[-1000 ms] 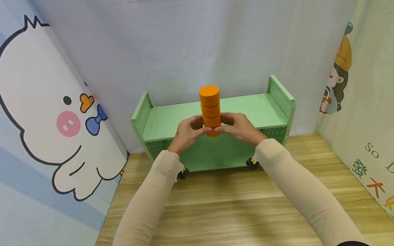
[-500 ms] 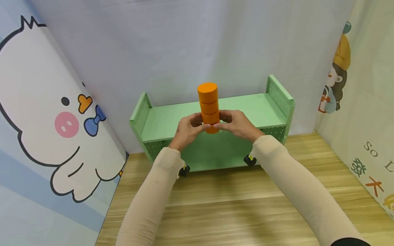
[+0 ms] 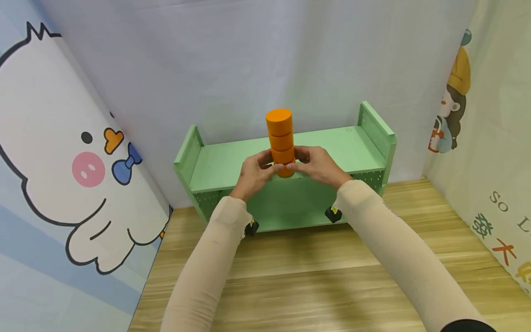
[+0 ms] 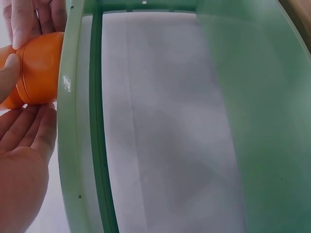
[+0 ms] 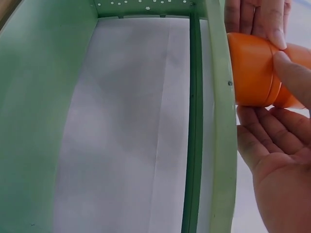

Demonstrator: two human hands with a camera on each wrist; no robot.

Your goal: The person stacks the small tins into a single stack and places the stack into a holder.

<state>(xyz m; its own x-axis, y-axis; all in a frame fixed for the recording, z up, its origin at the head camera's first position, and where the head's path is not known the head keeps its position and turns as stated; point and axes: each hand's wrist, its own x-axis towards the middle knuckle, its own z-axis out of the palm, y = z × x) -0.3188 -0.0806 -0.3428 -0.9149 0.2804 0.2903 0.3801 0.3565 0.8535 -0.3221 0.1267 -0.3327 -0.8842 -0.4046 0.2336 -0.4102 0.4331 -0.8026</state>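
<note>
Several orange cylinders, lined up as one upright stack, stand between my two hands in the head view. My left hand grips the lowest part from the left, thumb at the front and fingers behind. From the right, my right hand holds the same part, the two thumbs nearly meeting. In the left wrist view, the orange cylinder comes right up to the green board's edge; the right wrist view shows that cylinder likewise. The stack's lower end overlaps the front edge of the green shelf top.
The shelf has raised side panels and a lower board, with black casters at its front. It stands on a wood-patterned surface. A pale curtain hangs behind, and printed cartoon sheets flank it.
Both hands and the stack have shifted slightly upward in the head view, toward the shelf's top board. The grip looks the same throughout.
</note>
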